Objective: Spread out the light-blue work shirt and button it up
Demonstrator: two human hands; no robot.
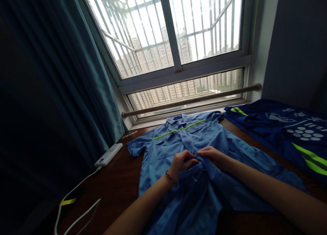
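Note:
A light blue short-sleeved work shirt (168,149) with a thin yellow-green stripe across its chest lies spread face up, collar toward the window. Over the middle of its front, my left hand (182,163) pinches one front edge of the cloth. My right hand (213,156) grips the opposite edge close beside it, fingertips almost meeting at a small spot that may be a button. Below the hands the two front panels hang apart, showing the darker inside. The upper front is closed. A beaded bracelet (170,178) circles my left wrist.
The shirt rests on a dark brown wooden surface (114,187). To the left lie a white power bank (108,155) and its white cable (76,188), near a blue curtain (84,74). A dark blue garment (270,126) lies right. A rail (194,101) crosses the barred window.

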